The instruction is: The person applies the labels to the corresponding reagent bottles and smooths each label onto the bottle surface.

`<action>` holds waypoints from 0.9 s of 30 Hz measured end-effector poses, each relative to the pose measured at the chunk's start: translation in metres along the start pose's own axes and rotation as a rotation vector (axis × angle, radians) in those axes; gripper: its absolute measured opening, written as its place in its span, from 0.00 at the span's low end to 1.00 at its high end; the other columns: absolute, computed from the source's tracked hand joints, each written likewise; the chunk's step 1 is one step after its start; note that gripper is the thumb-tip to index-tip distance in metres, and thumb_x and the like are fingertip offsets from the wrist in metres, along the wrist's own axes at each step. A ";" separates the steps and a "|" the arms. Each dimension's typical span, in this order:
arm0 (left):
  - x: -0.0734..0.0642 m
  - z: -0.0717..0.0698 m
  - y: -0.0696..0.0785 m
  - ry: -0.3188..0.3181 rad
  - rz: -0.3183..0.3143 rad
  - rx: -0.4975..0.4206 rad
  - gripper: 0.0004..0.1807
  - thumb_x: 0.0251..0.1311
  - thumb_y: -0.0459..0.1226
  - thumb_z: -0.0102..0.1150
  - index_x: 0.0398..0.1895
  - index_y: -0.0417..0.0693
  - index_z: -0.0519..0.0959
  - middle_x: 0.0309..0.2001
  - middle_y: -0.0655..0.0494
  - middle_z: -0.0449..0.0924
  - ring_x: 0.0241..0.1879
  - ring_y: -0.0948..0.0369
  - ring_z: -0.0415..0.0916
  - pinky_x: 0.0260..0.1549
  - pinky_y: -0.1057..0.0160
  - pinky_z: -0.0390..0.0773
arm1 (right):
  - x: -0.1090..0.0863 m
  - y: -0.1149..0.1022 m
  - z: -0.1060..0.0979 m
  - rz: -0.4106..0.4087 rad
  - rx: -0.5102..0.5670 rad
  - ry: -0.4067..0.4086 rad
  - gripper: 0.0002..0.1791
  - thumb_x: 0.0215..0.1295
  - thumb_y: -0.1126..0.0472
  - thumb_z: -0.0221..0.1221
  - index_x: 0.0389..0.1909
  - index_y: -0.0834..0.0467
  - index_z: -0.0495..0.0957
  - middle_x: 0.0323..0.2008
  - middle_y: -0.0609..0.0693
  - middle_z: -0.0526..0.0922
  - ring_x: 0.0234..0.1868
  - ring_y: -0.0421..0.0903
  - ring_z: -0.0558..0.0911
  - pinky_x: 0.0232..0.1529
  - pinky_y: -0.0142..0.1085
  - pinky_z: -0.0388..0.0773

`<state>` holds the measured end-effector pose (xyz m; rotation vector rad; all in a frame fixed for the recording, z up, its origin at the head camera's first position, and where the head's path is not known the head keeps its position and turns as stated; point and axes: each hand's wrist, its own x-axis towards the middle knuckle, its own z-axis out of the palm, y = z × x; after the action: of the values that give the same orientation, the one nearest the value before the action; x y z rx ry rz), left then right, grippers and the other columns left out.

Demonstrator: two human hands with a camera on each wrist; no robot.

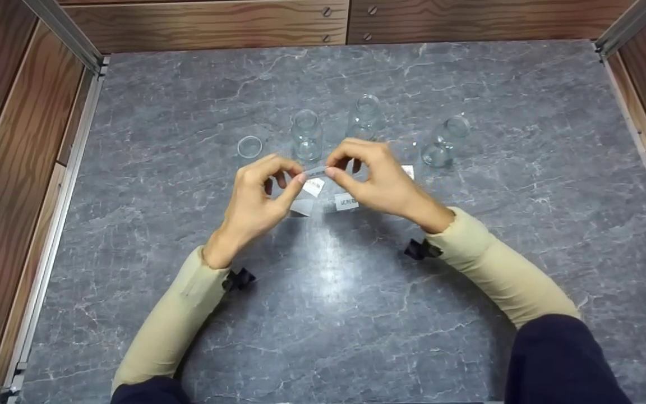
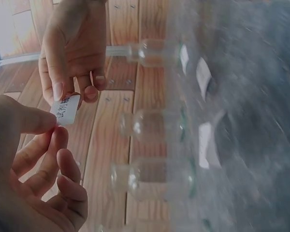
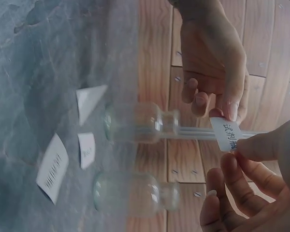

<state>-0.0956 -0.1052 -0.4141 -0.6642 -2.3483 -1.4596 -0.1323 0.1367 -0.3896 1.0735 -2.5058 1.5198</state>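
Note:
Both hands hold a small white paper label (image 2: pixel 67 110) with dark handwritten-looking characters. My left hand (image 1: pixel 261 193) pinches one end between thumb and forefinger, and my right hand (image 1: pixel 376 177) pinches the other. The label (image 1: pixel 316 170) is raised off the table and stretched between the fingertips. In the right wrist view its written face (image 3: pixel 225 134) shows plainly. Just beyond the hands stand clear glass bottles: one (image 1: pixel 306 134) behind the label, another (image 1: pixel 366 120) partly covered by my right hand, and a third (image 1: pixel 445 143) to the right.
Several more paper slips lie on the grey marbled table (image 1: pixel 328 314), among them a printed one (image 1: pixel 347 202) and a folded one (image 3: pixel 89 101). A round clear glass piece (image 1: pixel 250 147) lies left of the bottles. Wood-patterned panels (image 1: pixel 205 25) wall the table in.

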 end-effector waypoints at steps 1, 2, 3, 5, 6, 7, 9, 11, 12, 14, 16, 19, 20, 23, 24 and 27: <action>-0.002 -0.002 -0.002 -0.002 -0.009 0.019 0.03 0.69 0.34 0.67 0.39 0.44 0.88 0.35 0.52 0.87 0.29 0.52 0.79 0.26 0.65 0.74 | 0.002 0.001 0.004 0.006 0.000 -0.003 0.03 0.72 0.64 0.66 0.40 0.60 0.87 0.36 0.50 0.88 0.38 0.44 0.83 0.39 0.43 0.79; -0.004 -0.004 -0.004 -0.002 -0.015 0.034 0.03 0.69 0.34 0.68 0.39 0.44 0.88 0.35 0.52 0.87 0.29 0.52 0.79 0.26 0.64 0.74 | 0.004 0.002 0.008 0.012 0.001 -0.005 0.04 0.72 0.64 0.66 0.41 0.60 0.87 0.36 0.50 0.88 0.38 0.44 0.83 0.39 0.43 0.80; -0.007 -0.006 -0.006 -0.001 -0.023 0.051 0.03 0.69 0.34 0.68 0.39 0.45 0.88 0.35 0.52 0.87 0.30 0.53 0.79 0.25 0.63 0.74 | 0.006 0.004 0.012 0.016 -0.003 -0.010 0.04 0.73 0.64 0.66 0.41 0.60 0.87 0.36 0.50 0.88 0.38 0.44 0.83 0.39 0.43 0.80; -0.011 -0.010 -0.011 -0.001 -0.042 0.078 0.03 0.70 0.35 0.68 0.39 0.45 0.88 0.35 0.52 0.86 0.30 0.57 0.79 0.26 0.63 0.74 | 0.009 0.007 0.019 0.024 -0.009 -0.023 0.04 0.73 0.63 0.66 0.41 0.60 0.88 0.36 0.51 0.89 0.38 0.44 0.84 0.40 0.43 0.80; -0.014 -0.011 -0.012 0.001 -0.051 0.091 0.03 0.70 0.35 0.68 0.39 0.45 0.88 0.35 0.52 0.86 0.30 0.59 0.79 0.26 0.64 0.74 | 0.011 0.008 0.022 0.030 -0.010 -0.030 0.04 0.73 0.63 0.66 0.41 0.60 0.88 0.37 0.51 0.89 0.38 0.44 0.84 0.40 0.43 0.81; -0.016 -0.013 -0.014 0.002 -0.062 0.098 0.03 0.70 0.35 0.68 0.39 0.45 0.88 0.35 0.52 0.86 0.31 0.60 0.79 0.25 0.64 0.74 | 0.012 0.010 0.024 0.037 -0.009 -0.036 0.05 0.73 0.62 0.66 0.41 0.59 0.88 0.36 0.51 0.89 0.38 0.44 0.84 0.40 0.44 0.81; -0.019 -0.015 -0.017 0.004 -0.083 0.109 0.03 0.69 0.34 0.68 0.38 0.45 0.88 0.35 0.52 0.86 0.30 0.61 0.79 0.25 0.62 0.75 | 0.015 0.013 0.029 0.048 -0.005 -0.049 0.05 0.73 0.62 0.67 0.42 0.59 0.88 0.36 0.51 0.90 0.38 0.44 0.84 0.40 0.46 0.81; -0.022 -0.016 -0.020 0.011 -0.103 0.111 0.02 0.68 0.34 0.69 0.38 0.45 0.88 0.35 0.52 0.86 0.30 0.61 0.80 0.25 0.60 0.77 | 0.017 0.017 0.033 0.054 0.008 -0.054 0.05 0.72 0.62 0.67 0.41 0.60 0.89 0.36 0.52 0.90 0.37 0.45 0.85 0.39 0.50 0.82; -0.023 -0.017 -0.022 0.014 -0.111 0.109 0.02 0.67 0.34 0.70 0.38 0.45 0.89 0.34 0.52 0.87 0.29 0.61 0.80 0.25 0.59 0.77 | 0.019 0.018 0.036 0.058 0.014 -0.057 0.04 0.72 0.63 0.68 0.41 0.60 0.89 0.36 0.52 0.90 0.37 0.46 0.85 0.39 0.51 0.82; -0.026 -0.018 -0.026 0.024 -0.125 0.103 0.02 0.66 0.33 0.70 0.38 0.44 0.89 0.34 0.53 0.87 0.28 0.61 0.80 0.27 0.58 0.79 | 0.021 0.020 0.040 0.067 0.021 -0.064 0.04 0.71 0.63 0.68 0.40 0.61 0.89 0.36 0.54 0.90 0.36 0.47 0.85 0.38 0.51 0.83; -0.028 -0.019 -0.030 0.037 -0.134 0.099 0.02 0.64 0.32 0.71 0.37 0.43 0.90 0.33 0.53 0.88 0.27 0.61 0.80 0.28 0.58 0.82 | 0.023 0.022 0.045 0.079 0.024 -0.074 0.05 0.71 0.64 0.68 0.40 0.61 0.89 0.36 0.54 0.91 0.35 0.47 0.85 0.37 0.48 0.83; -0.031 -0.023 -0.036 0.054 -0.146 0.105 0.02 0.62 0.31 0.72 0.36 0.42 0.91 0.32 0.53 0.89 0.26 0.61 0.81 0.29 0.57 0.85 | 0.030 0.025 0.053 0.105 0.018 -0.087 0.04 0.70 0.64 0.69 0.40 0.62 0.89 0.35 0.55 0.91 0.34 0.47 0.85 0.36 0.42 0.83; -0.031 -0.025 -0.037 0.057 -0.153 0.108 0.02 0.62 0.32 0.72 0.36 0.42 0.91 0.32 0.52 0.89 0.25 0.61 0.81 0.30 0.56 0.86 | 0.032 0.025 0.056 0.116 0.014 -0.089 0.04 0.70 0.64 0.69 0.40 0.61 0.90 0.35 0.54 0.91 0.34 0.46 0.85 0.36 0.40 0.82; -0.033 -0.030 -0.042 0.057 -0.185 0.123 0.02 0.62 0.32 0.72 0.36 0.42 0.91 0.32 0.52 0.90 0.25 0.61 0.83 0.31 0.54 0.88 | 0.039 0.027 0.064 0.155 -0.002 -0.094 0.04 0.69 0.64 0.70 0.40 0.60 0.90 0.36 0.54 0.92 0.34 0.45 0.85 0.35 0.36 0.82; -0.033 -0.031 -0.045 0.056 -0.198 0.127 0.02 0.62 0.31 0.72 0.36 0.42 0.91 0.32 0.52 0.90 0.25 0.61 0.84 0.31 0.54 0.88 | 0.041 0.027 0.067 0.167 -0.008 -0.095 0.04 0.68 0.64 0.70 0.40 0.60 0.91 0.36 0.53 0.92 0.34 0.45 0.85 0.35 0.34 0.82; -0.034 -0.034 -0.050 0.062 -0.234 0.145 0.03 0.62 0.31 0.73 0.36 0.41 0.92 0.32 0.52 0.91 0.26 0.60 0.85 0.31 0.56 0.89 | 0.047 0.029 0.075 0.205 -0.019 -0.090 0.04 0.68 0.64 0.71 0.41 0.59 0.91 0.37 0.53 0.93 0.34 0.45 0.86 0.36 0.32 0.84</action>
<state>-0.0927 -0.1623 -0.4537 -0.3111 -2.5216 -1.3601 -0.1611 0.0605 -0.4352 0.9273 -2.7619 1.5214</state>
